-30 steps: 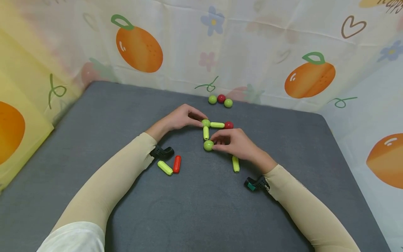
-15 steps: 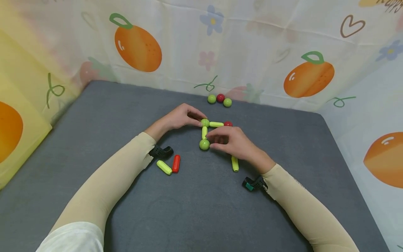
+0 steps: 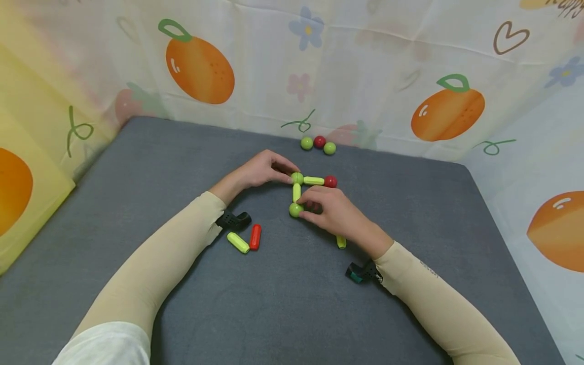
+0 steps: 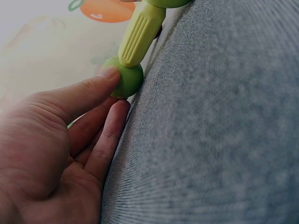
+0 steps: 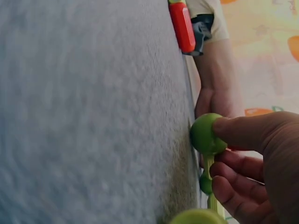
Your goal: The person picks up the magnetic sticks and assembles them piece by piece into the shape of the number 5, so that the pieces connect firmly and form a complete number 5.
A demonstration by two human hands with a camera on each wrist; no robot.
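In the head view my left hand [image 3: 266, 169] pinches a green ball [image 3: 297, 178] at the corner of an L-shaped piece of balls and rods. A yellow-green rod [image 3: 314, 180] runs right from it to a red ball [image 3: 330, 181]. A second yellow-green rod [image 3: 297, 192] leads toward me to another green ball [image 3: 295, 210]. My right hand [image 3: 335, 210] holds this nearer ball, with the thumb on it in the right wrist view. In the left wrist view, thumb and fingers grip the corner ball [image 4: 128, 81], which joins a ridged rod [image 4: 140, 37].
A loose yellow-green rod [image 3: 238, 243] and a red rod [image 3: 255, 237] lie below my left wrist. Another yellow-green rod [image 3: 341, 242] is partly hidden under my right hand. Two green balls and a red ball [image 3: 320, 142] sit at the table's back edge, before a printed cloth.
The nearer green ball and its rod have swung slightly left. My right hand has shifted left with its fingers around that ball, uncovering the red ball. My left hand stays at the corner ball.
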